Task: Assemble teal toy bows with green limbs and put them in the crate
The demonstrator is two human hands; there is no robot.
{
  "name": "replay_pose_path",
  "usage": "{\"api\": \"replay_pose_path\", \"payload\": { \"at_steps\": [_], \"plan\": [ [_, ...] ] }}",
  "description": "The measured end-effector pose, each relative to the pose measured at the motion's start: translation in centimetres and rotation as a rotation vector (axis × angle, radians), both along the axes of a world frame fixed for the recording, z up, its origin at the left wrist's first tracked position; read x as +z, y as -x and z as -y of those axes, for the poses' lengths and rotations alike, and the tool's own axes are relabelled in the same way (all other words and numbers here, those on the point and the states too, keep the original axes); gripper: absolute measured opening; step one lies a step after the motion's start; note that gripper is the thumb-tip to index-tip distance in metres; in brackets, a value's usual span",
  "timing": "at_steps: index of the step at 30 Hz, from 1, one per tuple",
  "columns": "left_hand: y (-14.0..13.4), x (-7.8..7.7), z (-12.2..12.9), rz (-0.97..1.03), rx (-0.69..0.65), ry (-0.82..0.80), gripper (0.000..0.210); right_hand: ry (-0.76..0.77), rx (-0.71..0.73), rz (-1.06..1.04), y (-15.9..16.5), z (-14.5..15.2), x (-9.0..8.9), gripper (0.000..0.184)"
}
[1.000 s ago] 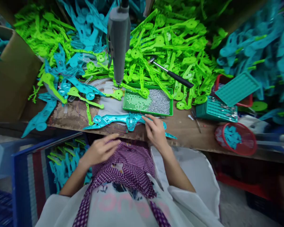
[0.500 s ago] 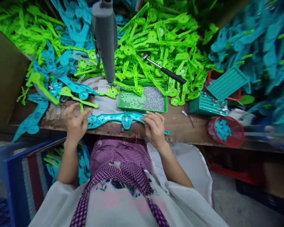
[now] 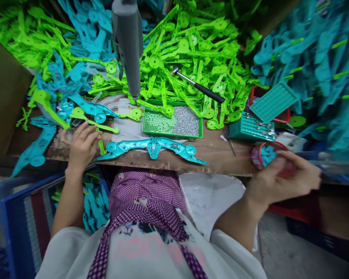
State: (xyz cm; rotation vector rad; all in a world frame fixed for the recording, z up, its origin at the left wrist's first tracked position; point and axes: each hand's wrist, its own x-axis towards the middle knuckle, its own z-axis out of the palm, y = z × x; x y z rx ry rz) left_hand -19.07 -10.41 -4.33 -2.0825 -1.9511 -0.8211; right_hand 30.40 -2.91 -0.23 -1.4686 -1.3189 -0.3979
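A turquoise plastic bow-shaped part [image 3: 154, 148] lies across the front of the workbench, its hollow inner side up. To its left, my left hand [image 3: 83, 146] is over the bench with fingers spread, beside a lime-green lever part [image 3: 100, 124]. A small green piece [image 3: 101, 147] sits between that hand and the bow part. Out to the right, my right hand [image 3: 282, 178] is closed in a pinch, in front of a red basket [image 3: 256, 155] of small turquoise pieces. A thin string [image 3: 229, 150] runs from the bow part towards its fingertips.
A grey power screwdriver [image 3: 128, 50] hangs above the bench. Behind the bow part stands a green tray [image 3: 201, 130] of small metal pieces. A hammer [image 3: 203, 89] rests on piled lime-green parts [image 3: 174, 50]. Teal trays [image 3: 247, 130] and a thin tool [image 3: 230, 143] are at right.
My right hand has left the bow part's right end and moved far right, drawing the string out. My left hand has shifted slightly left, away from the bow part.
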Motion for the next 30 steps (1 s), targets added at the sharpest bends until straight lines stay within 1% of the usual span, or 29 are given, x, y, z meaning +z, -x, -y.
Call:
{"api": "replay_pose_path", "payload": {
  "at_steps": [1,3,5,7,8,10,12,14,16,17,18,19,20,21,22,23,24,25,26,28,30],
  "plan": [
    [0.6,-0.1,-0.1,-0.017,-0.026,-0.05,0.018,0.035,-0.096,-0.007,-1.6,-0.2,-0.3,0.016],
    [1.9,-0.4,-0.2,-0.067,-0.091,-0.121,0.019,0.107,-0.265,-0.063,-4.8,-0.8,-1.5,0.016],
    [3.1,-0.4,-0.3,-0.132,-0.134,-0.112,0.026,0.129,-0.44,-0.135,-7.1,-1.8,-2.9,0.02],
    [3.9,0.2,-0.9,-0.202,-0.147,-0.047,0.033,0.195,-0.571,-0.156,-7.8,-2.7,-4.1,0.022],
    [4.0,0.8,-1.4,-0.234,-0.148,-0.007,0.036,0.253,-0.594,-0.134,-7.6,-3.0,-4.6,0.023],
    [3.7,2.4,-3.0,-0.277,-0.148,0.087,0.041,0.401,-0.568,-0.064,-6.4,-3.3,-5.2,0.025],
    [2.7,4.3,-4.9,-0.295,-0.159,0.15,0.048,0.532,-0.474,0.003,-4.9,-3.3,-5.6,0.026],
    [1.1,6.1,-6.2,-0.328,-0.232,0.205,0.051,0.591,-0.423,0.021,-4.0,-3.1,-5.7,0.024],
    [-1.0,7.3,-6.3,-0.359,-0.336,0.224,0.047,0.588,-0.38,0.009,-3.9,-2.6,-5.2,0.022],
    [-2.2,7.5,-5.8,-0.37,-0.378,0.225,0.042,0.561,-0.331,-0.008,-3.8,-2.2,-4.7,0.024],
    [-3.3,7.5,-5.2,-0.376,-0.409,0.217,0.037,0.51,-0.25,-0.021,-3.6,-1.7,-3.9,0.03],
    [-4.3,7.1,-4.5,-0.371,-0.45,0.209,0.032,0.45,-0.134,-0.037,-2.9,-1.1,-3.0,0.041],
    [-5.1,6.5,-3.9,-0.366,-0.484,0.208,0.028,0.379,0.035,-0.029,-1.8,-0.4,-1.9,0.049],
    [-5.7,5.8,-3.4,-0.362,-0.498,0.206,0.025,0.285,0.16,-0.027,-0.2,0.3,-0.9,0.048],
    [-6.0,4.9,-3.0,-0.367,-0.484,0.204,0.024,0.23,0.272,-0.05,1.9,1.0,-0.1,0.045],
    [-5.9,3.9,-2.7,-0.38,-0.439,0.205,0.024,0.187,0.419,-0.076,4.4,1.6,0.5,0.043],
    [-5.5,3.0,-2.3,-0.392,-0.377,0.207,0.024,0.233,0.627,-0.053,7.1,2.1,0.9,0.041],
    [-5.0,2.2,-1.8,-0.394,-0.303,0.212,0.025,0.329,0.829,-0.001,9.7,2.4,0.9,0.039],
    [-4.2,1.4,-1.2,-0.381,-0.229,0.214,0.026,0.402,0.957,0.036,12.2,2.6,0.7,0.035],
    [-2.7,0.2,0.6,-0.304,-0.09,0.191,0.026,0.487,1.07,-0.006,16.4,2.6,0.0,0.025],
    [-1.7,-0.7,2.8,-0.177,0.046,0.135,0.027,0.575,1.174,-0.091,19.5,2.2,-0.4,0.021]
  ]
}}
